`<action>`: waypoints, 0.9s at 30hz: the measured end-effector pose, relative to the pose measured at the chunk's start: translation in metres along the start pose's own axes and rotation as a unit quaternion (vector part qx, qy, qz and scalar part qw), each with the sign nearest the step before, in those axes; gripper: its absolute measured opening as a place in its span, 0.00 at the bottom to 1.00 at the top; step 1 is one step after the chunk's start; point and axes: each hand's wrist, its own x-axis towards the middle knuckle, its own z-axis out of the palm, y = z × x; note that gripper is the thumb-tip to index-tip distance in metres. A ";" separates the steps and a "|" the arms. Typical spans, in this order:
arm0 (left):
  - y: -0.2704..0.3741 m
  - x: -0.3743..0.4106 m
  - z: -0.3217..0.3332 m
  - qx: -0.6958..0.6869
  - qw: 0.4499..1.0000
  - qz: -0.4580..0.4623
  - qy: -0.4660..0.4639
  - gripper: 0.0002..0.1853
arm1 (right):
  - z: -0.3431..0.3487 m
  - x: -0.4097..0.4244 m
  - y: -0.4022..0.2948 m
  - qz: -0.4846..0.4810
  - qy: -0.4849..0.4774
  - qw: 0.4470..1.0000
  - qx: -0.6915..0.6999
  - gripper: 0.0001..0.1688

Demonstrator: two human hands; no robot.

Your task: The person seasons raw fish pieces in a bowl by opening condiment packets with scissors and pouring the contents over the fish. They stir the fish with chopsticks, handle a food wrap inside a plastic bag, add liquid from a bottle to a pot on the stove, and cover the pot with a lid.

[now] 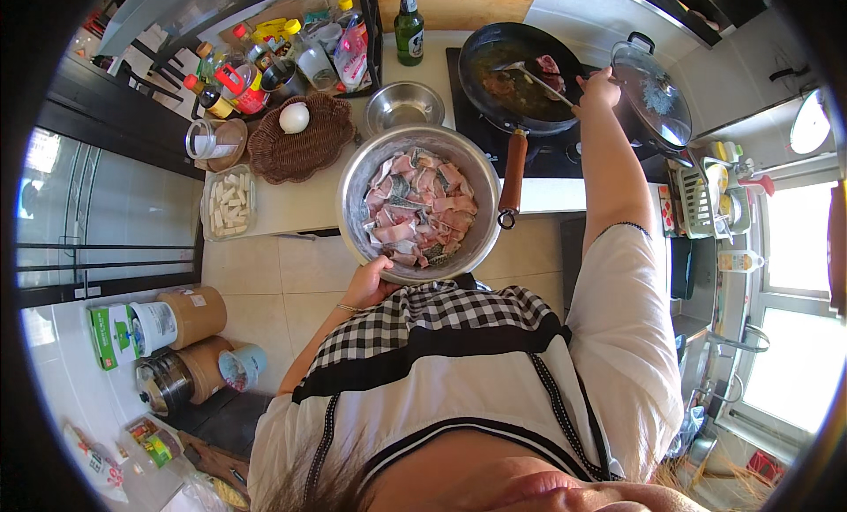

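My left hand [370,282] grips the near rim of a large stainless steel bowl [486,188], held in front of my checked apron [423,313]. Cut raw fish pieces [403,227], some with grey skin, fill its bottom. Over the hob [486,151], my right hand [599,90] is closed around the handle of a metal spatula [546,83]. A thin dark stick also seems to pass through those fingers. The spatula's head lies in a black wok [496,108] containing brownish liquid. A reddish chunk [549,74], perhaps meat or fish, sits at the wok's right side.
The wok's wooden handle [514,171] juts toward me beside the bowl. A glass lid [652,95] stands right of my hand. Left are a small steel bowl [405,108], a wicker basket [298,155] with a white onion, a container of white pieces [229,204] and a beer bottle [409,32].
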 end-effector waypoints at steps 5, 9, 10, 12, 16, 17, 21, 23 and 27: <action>-0.003 0.006 -0.004 -0.022 1.000 -0.012 0.005 0.15 | -0.003 0.010 -0.018 -0.091 -0.060 0.991 -0.077 0.24; 0.000 0.005 0.001 -0.042 0.999 -0.020 0.007 0.15 | -0.013 0.000 -0.047 -0.136 -0.131 0.982 0.004 0.22; -0.002 0.004 0.000 -0.027 0.999 -0.014 0.008 0.15 | -0.015 -0.012 -0.057 -0.123 -0.166 0.978 0.020 0.21; 0.000 -0.002 0.011 -0.008 1.000 -0.014 0.022 0.15 | -0.029 -0.032 -0.073 -0.117 -0.234 0.964 0.056 0.20; -0.014 0.013 -0.009 -0.074 0.997 -0.018 0.013 0.17 | -0.059 -0.120 -0.095 -0.081 -0.361 0.922 0.116 0.17; -0.012 0.013 -0.007 -0.069 0.997 -0.020 0.012 0.17 | -0.072 -0.142 -0.096 -0.049 -0.392 0.913 0.104 0.16; -0.007 0.005 -0.006 -0.075 0.997 -0.007 0.002 0.16 | -0.112 -0.257 -0.078 -0.039 -0.522 0.852 -0.032 0.19; 0.000 -0.005 0.003 -0.069 0.998 0.004 -0.003 0.15 | -0.136 -0.296 -0.060 -0.065 -0.574 0.805 -0.137 0.14; 0.004 -0.005 0.009 -0.060 0.998 -0.004 0.016 0.15 | -0.161 -0.336 0.002 -0.263 -0.582 0.745 -0.193 0.12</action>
